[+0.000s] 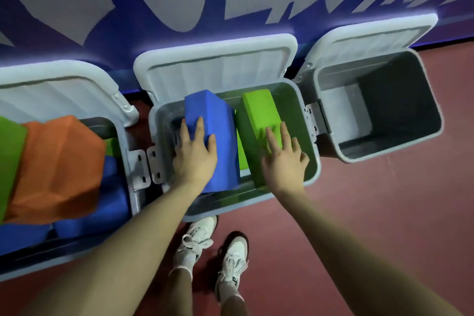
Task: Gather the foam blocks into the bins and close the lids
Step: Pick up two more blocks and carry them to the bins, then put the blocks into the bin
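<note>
As flat-fingered left hand (195, 154) presses blue foam block (213, 136) | right hand (284, 159) flat on green foam block (259, 120)

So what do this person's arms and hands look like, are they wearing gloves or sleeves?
No gloves and no sleeves in view: both forearms are bare right up to the frame edge. The left hand and right hand show no rings, watch or wristband that I can see. Further down, white lace-up sneakers with white socks.
</note>
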Demonstrator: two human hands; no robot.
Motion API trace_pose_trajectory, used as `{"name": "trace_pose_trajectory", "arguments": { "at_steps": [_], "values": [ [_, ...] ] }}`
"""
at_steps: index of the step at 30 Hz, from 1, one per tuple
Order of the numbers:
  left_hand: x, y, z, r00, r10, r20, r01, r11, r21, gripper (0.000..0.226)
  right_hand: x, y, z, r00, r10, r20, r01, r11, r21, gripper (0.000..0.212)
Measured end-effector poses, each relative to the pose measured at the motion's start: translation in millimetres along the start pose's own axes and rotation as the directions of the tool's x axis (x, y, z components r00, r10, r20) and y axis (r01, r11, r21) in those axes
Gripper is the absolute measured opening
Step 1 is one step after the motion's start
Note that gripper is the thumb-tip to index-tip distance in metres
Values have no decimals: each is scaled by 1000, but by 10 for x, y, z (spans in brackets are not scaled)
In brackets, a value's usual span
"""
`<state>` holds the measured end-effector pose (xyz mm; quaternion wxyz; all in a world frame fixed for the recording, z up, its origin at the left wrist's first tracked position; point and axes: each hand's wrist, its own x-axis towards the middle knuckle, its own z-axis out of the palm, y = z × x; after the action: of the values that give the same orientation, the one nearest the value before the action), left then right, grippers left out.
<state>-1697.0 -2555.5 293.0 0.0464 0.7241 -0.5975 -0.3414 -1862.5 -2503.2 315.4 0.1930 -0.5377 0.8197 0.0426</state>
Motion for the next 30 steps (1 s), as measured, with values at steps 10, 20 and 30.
{"name": "trace_pose_trajectory", "arguments": {
  "at_steps": [10,20,30],
  "values": [
    [-18,-60,-465,928,372,15,-360,887,289,56,-170,-121,-269,999,-47,-10,48,995,93,50],
    [-591,910,-1796,804,591,66,-586,769,257,55,-788,-329,-1776,990,-41,-136,58,990,129,45],
    [-1436,1745,-2307,584,779,229,-801,507,318,49,-1806,70,-2513,926,155,-344,-79,971,224,42]
  ]
}}
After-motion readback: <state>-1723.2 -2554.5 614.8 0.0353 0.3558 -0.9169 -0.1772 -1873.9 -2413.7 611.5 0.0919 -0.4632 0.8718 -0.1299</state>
